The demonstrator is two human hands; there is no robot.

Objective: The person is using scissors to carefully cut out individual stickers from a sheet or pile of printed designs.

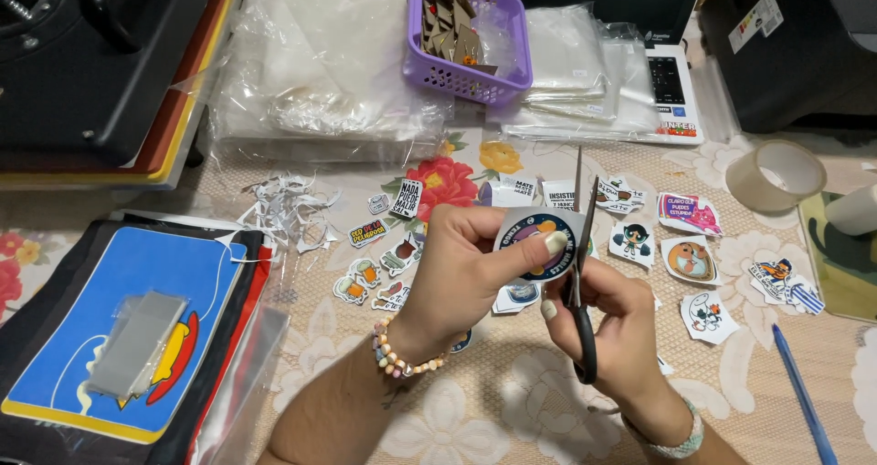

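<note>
My left hand (457, 269) pinches a round sticker (537, 238) with a dark centre and white border, thumb on its face. My right hand (617, 323) grips black-handled scissors (581, 273), blades pointing up and slightly parted at the sticker's right edge. Both hands hover above the floral tablecloth (512, 401). A beaded bracelet sits on each wrist.
Several cut stickers (692, 259) lie scattered on the cloth, with paper trimmings (290, 211) to the left. A purple basket (475, 40), clear plastic bags (320, 63), a tape roll (776, 174), a blue pen (802, 392), a laptop (671, 90) and stacked printed sheets (128, 328) surround them.
</note>
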